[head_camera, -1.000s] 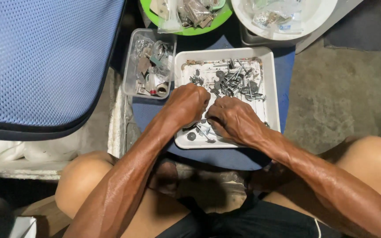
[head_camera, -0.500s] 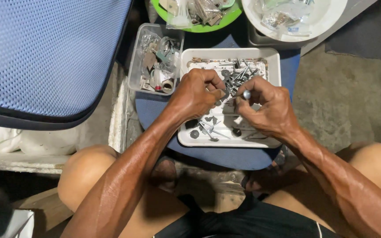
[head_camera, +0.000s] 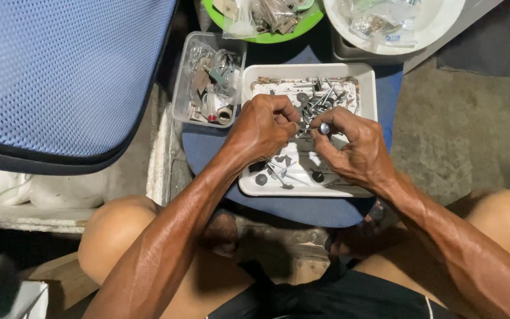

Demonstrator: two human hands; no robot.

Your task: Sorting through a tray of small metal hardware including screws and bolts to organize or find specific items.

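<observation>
Small round-headed metal fastener [head_camera: 324, 127]: pinched between the fingertips of the right hand, raised just above the white rectangular plastic tray [head_camera: 366, 88], about over its middle.
Right hand [head_camera: 355, 147]: fingers curled, thumb and forefinger closed on the fastener's shiny round head; wrist lies over the tray's lower right corner.
Left hand [head_camera: 264, 127]: closed into a loose fist just beside the right hand, fingertips drawn together near the fastener; what they pinch, if anything, is hidden, so I cannot tell its grip.
Tray contents: a heap of grey screws and nails [head_camera: 317, 100] at the upper middle; a few dark round washers [head_camera: 261, 179] and loose nails along the lower edge, partly under the hands.
Tray position: on a dark blue padded seat [head_camera: 208, 145], between the person's bare knees.
Clear plastic rectangular box [head_camera: 184, 88]: touching the tray's left side, filled with mixed small hardware and a little roll.
Green round plate [head_camera: 302, 26]: above the tray, holding small clear bags of parts.
White round bowl [head_camera: 444, 18]: upper right, also holding bagged parts.
Blue mesh chair back [head_camera: 60, 71]: fills the upper left.
Grey concrete floor [head_camera: 455, 136]: right of the tray.
</observation>
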